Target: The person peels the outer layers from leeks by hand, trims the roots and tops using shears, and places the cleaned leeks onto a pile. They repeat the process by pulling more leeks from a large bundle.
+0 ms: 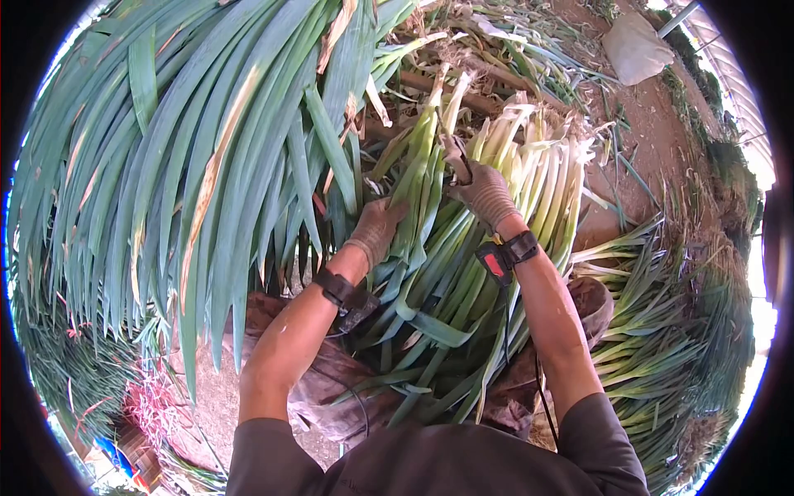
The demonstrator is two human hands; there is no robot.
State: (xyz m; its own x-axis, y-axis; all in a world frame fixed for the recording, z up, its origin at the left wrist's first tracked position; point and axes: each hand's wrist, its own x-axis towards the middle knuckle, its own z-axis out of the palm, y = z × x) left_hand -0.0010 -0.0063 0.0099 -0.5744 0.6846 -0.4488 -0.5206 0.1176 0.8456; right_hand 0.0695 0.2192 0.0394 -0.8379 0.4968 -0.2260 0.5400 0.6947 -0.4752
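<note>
My left hand (380, 230), in a striped work glove, is closed round the green leaves of a leek stalk (424, 157), whose pale root end points up. My right hand (484, 194), gloved as well, is closed round a dark-edged tool (456, 157), perhaps a knife, held against the stalks. Beside and below it, a bundle of leeks (542, 178) with white stems and roots up lies across my lap. Both wrists wear black straps with small devices and cables.
A tall heap of long green leek leaves (198, 157) rises at the left. More leeks (653, 331) lie on the ground at the right. Peeled scraps (538, 41) and a pale sack (637, 50) are at the top. Pinkish-red strings (153, 405) lie at lower left.
</note>
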